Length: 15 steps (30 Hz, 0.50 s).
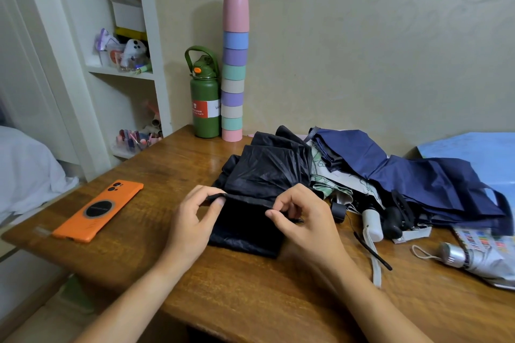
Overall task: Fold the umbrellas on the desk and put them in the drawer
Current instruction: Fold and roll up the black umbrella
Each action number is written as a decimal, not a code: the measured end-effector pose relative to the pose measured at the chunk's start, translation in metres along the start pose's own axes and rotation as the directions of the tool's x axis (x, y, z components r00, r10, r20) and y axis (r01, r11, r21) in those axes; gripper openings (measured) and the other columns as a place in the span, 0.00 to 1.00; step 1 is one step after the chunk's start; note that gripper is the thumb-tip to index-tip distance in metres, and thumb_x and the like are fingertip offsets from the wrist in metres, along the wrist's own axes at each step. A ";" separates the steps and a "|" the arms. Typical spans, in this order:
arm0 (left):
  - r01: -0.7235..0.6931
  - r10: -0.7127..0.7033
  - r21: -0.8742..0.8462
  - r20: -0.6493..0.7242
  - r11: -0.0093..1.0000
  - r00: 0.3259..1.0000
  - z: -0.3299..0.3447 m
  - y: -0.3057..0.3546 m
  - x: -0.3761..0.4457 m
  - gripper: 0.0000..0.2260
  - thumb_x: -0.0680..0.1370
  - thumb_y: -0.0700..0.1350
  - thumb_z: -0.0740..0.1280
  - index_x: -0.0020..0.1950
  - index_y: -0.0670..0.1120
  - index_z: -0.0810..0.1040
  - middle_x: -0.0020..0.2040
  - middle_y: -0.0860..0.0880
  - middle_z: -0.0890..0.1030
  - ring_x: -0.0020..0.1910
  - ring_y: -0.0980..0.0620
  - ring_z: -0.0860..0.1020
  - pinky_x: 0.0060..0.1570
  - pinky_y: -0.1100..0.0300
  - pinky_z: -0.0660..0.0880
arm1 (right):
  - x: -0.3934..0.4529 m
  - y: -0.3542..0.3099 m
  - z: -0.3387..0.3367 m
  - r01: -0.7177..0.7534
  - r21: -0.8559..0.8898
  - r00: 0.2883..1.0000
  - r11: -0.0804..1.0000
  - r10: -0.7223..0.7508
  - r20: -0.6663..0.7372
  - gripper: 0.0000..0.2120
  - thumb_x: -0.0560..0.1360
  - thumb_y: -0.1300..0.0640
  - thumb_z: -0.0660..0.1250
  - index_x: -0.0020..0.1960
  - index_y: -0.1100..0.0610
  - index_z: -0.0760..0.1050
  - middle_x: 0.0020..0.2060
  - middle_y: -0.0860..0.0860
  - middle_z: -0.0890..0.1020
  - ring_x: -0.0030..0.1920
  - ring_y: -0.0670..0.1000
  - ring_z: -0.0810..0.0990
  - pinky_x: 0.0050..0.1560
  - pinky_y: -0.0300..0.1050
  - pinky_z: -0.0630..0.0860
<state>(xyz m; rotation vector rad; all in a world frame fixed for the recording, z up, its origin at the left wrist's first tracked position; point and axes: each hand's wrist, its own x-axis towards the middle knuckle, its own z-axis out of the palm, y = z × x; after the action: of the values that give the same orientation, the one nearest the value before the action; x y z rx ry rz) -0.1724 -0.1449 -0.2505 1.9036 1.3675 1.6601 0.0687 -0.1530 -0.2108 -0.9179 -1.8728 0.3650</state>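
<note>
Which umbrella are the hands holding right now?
The black umbrella. The left hand and right hand both pinch its fabric edge. The navy umbrella and silver umbrella lie untouched further right.

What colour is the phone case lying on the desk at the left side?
Orange, with a dark round ring on its back. The phone case shows clearly in the head view.

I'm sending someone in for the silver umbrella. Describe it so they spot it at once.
Start at the wooden desk and go to its right end, in front of the navy umbrella. The silver umbrella lies there at the edge. Alone in the pile, it has shiny silver fabric, a silver handle with a cord loop, and a band of coloured stripes.
</note>
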 end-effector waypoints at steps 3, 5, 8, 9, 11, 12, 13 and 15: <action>-0.010 0.010 0.015 -0.015 1.000 1.000 0.000 0.002 0.000 0.05 0.80 0.45 0.66 0.53 0.51 0.82 0.50 0.57 0.81 0.54 0.53 0.80 0.54 0.63 0.75 | -0.001 -0.001 0.002 0.007 -0.018 1.000 1.000 -0.007 -0.016 0.11 0.75 0.58 0.77 0.41 0.50 0.74 0.37 0.44 0.75 0.39 0.49 0.74 0.40 0.35 0.68; -0.018 0.019 0.035 -0.024 0.999 1.000 0.000 0.002 -0.001 0.04 0.80 0.44 0.67 0.52 0.50 0.82 0.49 0.58 0.81 0.53 0.54 0.80 0.53 0.66 0.74 | -0.001 -0.001 0.004 0.006 -0.030 0.999 1.000 -0.007 -0.043 0.12 0.75 0.57 0.76 0.41 0.50 0.73 0.37 0.44 0.75 0.39 0.49 0.74 0.40 0.34 0.68; -0.022 0.024 0.054 -0.025 0.998 0.999 0.000 0.003 -0.001 0.05 0.81 0.40 0.69 0.52 0.51 0.81 0.49 0.59 0.80 0.53 0.56 0.80 0.53 0.68 0.73 | 0.000 0.003 0.004 -0.033 -0.033 0.999 0.999 0.032 -0.044 0.11 0.75 0.55 0.76 0.42 0.48 0.74 0.37 0.44 0.76 0.39 0.49 0.76 0.39 0.34 0.69; -0.021 0.022 0.053 -0.027 0.998 0.999 0.000 0.003 -0.001 0.06 0.81 0.41 0.69 0.52 0.52 0.81 0.49 0.59 0.80 0.53 0.56 0.79 0.53 0.69 0.72 | 0.000 0.004 0.004 -0.054 -0.043 0.998 0.998 0.053 -0.033 0.10 0.75 0.53 0.76 0.42 0.48 0.75 0.37 0.44 0.77 0.39 0.49 0.76 0.39 0.35 0.69; -0.016 0.017 0.046 -0.031 0.999 0.999 0.000 0.003 0.000 0.04 0.81 0.44 0.68 0.52 0.53 0.80 0.50 0.60 0.80 0.54 0.57 0.79 0.53 0.70 0.72 | -0.001 0.008 0.005 -0.082 -0.099 0.997 0.992 0.080 -0.017 0.09 0.75 0.49 0.76 0.42 0.46 0.76 0.37 0.43 0.77 0.39 0.48 0.77 0.38 0.35 0.70; -0.014 0.015 0.044 -0.031 0.999 0.999 0.000 0.003 0.000 0.04 0.81 0.45 0.67 0.52 0.53 0.80 0.50 0.60 0.80 0.54 0.56 0.79 0.53 0.69 0.72 | -0.001 0.010 0.005 -0.079 -0.141 0.997 0.987 0.077 -0.020 0.10 0.75 0.47 0.75 0.40 0.46 0.75 0.36 0.43 0.76 0.39 0.47 0.77 0.38 0.35 0.69; -0.013 0.014 0.042 -0.028 0.999 1.000 0.000 0.002 0.000 0.04 0.81 0.45 0.67 0.53 0.53 0.80 0.50 0.60 0.80 0.54 0.56 0.79 0.53 0.69 0.72 | -0.001 0.011 0.005 -0.069 -0.181 0.997 0.981 0.065 -0.033 0.12 0.76 0.46 0.74 0.38 0.46 0.74 0.35 0.43 0.75 0.38 0.47 0.76 0.37 0.35 0.68; -0.008 0.009 0.038 -0.024 0.999 1.000 -0.001 0.001 0.000 0.03 0.81 0.46 0.68 0.53 0.53 0.80 0.50 0.59 0.80 0.54 0.55 0.80 0.53 0.67 0.73 | 0.000 0.012 0.003 -0.049 -0.211 0.997 0.976 0.036 -0.067 0.14 0.76 0.47 0.74 0.37 0.47 0.72 0.33 0.43 0.73 0.37 0.47 0.75 0.36 0.34 0.66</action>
<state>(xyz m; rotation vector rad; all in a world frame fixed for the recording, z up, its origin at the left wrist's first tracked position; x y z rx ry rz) -0.1723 -0.1459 -0.2493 1.9183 1.4126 1.6779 0.0709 -0.1443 -0.2196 -1.1016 -1.8608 0.1609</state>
